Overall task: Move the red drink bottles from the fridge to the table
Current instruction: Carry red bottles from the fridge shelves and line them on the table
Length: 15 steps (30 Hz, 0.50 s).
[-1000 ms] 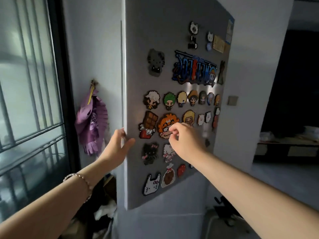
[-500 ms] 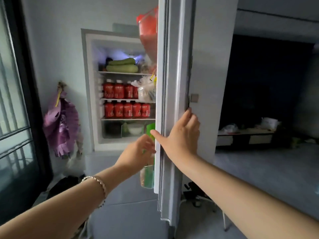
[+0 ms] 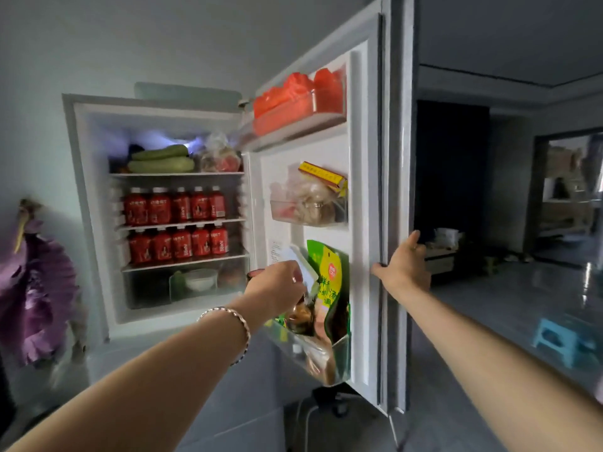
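STAGE: fridge door open, no transfer begun | BOTTLES: red drink bottles all on two middle shelves, 9 o'clock of door | LEFT: left hand empty, fingers loosely curled, at 6 o'clock of shelves | RIGHT: right hand fingers clamped on door edge | LEFT TO DO: every bottle; tabletop not identified.

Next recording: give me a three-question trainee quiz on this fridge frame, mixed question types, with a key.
1. True or false: the fridge door is open.
2. How many shelves hold the red drink bottles? A one, B two, C three.
3. Fill in: the right hand grips the door's outer ____.

Key: 1 true. 2 B. 3 edge.
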### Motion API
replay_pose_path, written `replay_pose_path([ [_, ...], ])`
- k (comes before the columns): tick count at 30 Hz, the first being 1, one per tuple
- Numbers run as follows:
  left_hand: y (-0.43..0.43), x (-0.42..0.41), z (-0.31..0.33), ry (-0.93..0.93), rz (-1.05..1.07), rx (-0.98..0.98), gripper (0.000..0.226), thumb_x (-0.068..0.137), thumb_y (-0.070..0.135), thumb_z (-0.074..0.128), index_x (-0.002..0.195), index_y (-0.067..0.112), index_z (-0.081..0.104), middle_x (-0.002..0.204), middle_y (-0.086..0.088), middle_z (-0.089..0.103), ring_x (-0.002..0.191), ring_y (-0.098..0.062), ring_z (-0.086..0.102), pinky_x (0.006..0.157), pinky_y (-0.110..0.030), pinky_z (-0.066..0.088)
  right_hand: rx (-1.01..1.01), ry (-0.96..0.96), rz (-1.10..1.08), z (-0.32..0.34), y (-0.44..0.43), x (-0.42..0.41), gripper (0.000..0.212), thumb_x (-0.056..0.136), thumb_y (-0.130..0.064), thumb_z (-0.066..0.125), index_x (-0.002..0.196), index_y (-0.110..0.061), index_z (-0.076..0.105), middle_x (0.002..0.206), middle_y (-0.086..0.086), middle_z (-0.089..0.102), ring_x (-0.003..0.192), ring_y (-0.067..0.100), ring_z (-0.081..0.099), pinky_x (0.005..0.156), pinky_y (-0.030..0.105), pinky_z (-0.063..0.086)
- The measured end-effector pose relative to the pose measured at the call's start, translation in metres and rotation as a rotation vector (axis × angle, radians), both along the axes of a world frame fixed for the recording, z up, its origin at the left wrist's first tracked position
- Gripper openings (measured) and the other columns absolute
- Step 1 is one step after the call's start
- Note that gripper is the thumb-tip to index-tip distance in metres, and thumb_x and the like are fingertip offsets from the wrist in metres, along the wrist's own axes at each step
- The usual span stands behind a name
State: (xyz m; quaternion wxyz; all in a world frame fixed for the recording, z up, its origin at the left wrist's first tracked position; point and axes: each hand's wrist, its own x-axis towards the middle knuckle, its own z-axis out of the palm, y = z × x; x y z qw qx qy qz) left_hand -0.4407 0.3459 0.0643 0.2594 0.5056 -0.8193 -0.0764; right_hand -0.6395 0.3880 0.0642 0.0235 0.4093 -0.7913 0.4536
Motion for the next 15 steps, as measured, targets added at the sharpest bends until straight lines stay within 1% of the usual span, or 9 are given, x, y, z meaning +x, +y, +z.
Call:
replay_pose_path([
  [3,-0.008,-0.011,-0.002,-0.071,-0.002,-0.025,0.019,0.090,0.022,0.047,0.104,0.022,0.058,0.107,0.000,0.064,0.095,-0.022,0.061,0.083,-0.032,0.051,0.032,-0.062,0.042,0.002,-0.008,-0.029,0.096,0.087,-0.023,0.066,0.150,-0.009,-0.005,0.153,0.016,0.020,0.130,0.037,0.042,0.101,0.049,0.041],
  [5,-0.013,-0.015,-0.002,-0.086,-0.005,-0.024,0.021,0.089,0.022,0.046,0.105,0.020,0.059,0.108,-0.002,0.064,0.097,-0.023,0.061,0.086,-0.034,0.051,0.074,-0.044,0.052,0.004,-0.008,-0.039,0.094,0.090,-0.024,0.062,0.150,-0.007,-0.007,0.155,0.016,0.018,0.131,0.036,0.041,0.098,0.045,0.042],
  [7,-0.018,-0.014,-0.002,-0.093,0.001,-0.011,0.021,0.088,0.022,0.047,0.105,0.021,0.059,0.107,-0.002,0.064,0.097,-0.023,0.061,0.087,-0.035,0.051,0.098,0.012,0.020,0.004,-0.007,-0.037,0.089,0.091,-0.028,0.060,0.150,-0.005,-0.003,0.152,0.019,0.020,0.129,0.037,0.041,0.097,0.044,0.043],
  [9,-0.027,-0.007,-0.004,-0.094,0.009,0.008,0.019,0.087,0.022,0.048,0.102,0.021,0.060,0.105,-0.002,0.065,0.095,-0.023,0.061,0.087,-0.035,0.052,0.072,0.164,-0.038,0.001,-0.003,-0.022,0.080,0.089,-0.029,0.059,0.148,-0.004,0.012,0.147,0.020,0.024,0.130,0.038,0.034,0.101,0.044,0.039],
  [11,-0.036,0.004,-0.004,-0.088,0.028,0.018,0.015,0.087,0.021,0.049,0.097,0.021,0.060,0.103,-0.002,0.065,0.092,-0.022,0.062,0.085,-0.034,0.052,-0.026,0.447,0.022,-0.002,-0.001,-0.002,0.064,0.083,-0.023,0.063,0.138,-0.003,0.036,0.141,0.021,0.032,0.128,0.040,0.033,0.102,0.045,0.035],
  [12,-0.042,0.011,-0.004,-0.087,0.044,0.017,0.013,0.087,0.021,0.049,0.095,0.021,0.060,0.101,-0.002,0.065,0.091,-0.021,0.062,0.082,-0.032,0.052,-0.058,0.597,0.131,-0.003,-0.002,0.012,0.056,0.081,-0.020,0.064,0.131,-0.003,0.045,0.136,0.020,0.039,0.125,0.040,0.037,0.100,0.045,0.037],
  [13,-0.046,0.020,-0.003,-0.091,0.063,0.014,0.011,0.088,0.021,0.049,0.093,0.021,0.059,0.100,-0.001,0.065,0.089,-0.021,0.061,0.079,-0.030,0.050,-0.036,0.726,0.272,-0.001,-0.004,0.026,0.048,0.081,-0.018,0.062,0.126,-0.004,0.052,0.131,0.016,0.045,0.122,0.038,0.042,0.098,0.043,0.038],
  [14,-0.051,0.029,-0.002,-0.096,0.085,0.009,0.011,0.089,0.022,0.049,0.093,0.020,0.059,0.099,-0.001,0.064,0.089,-0.020,0.060,0.076,-0.029,0.049,0.028,0.801,0.419,0.001,-0.007,0.041,0.041,0.083,-0.018,0.059,0.123,-0.008,0.056,0.127,0.011,0.049,0.121,0.033,0.044,0.098,0.040,0.038],
  [15,-0.056,0.039,-0.001,-0.098,0.109,0.003,0.013,0.089,0.022,0.048,0.095,0.019,0.060,0.100,0.000,0.064,0.089,-0.020,0.060,0.076,-0.030,0.049,0.113,0.813,0.542,0.004,-0.011,0.056,0.035,0.086,-0.020,0.055,0.120,-0.012,0.058,0.125,0.007,0.051,0.120,0.027,0.045,0.098,0.036,0.038],
])
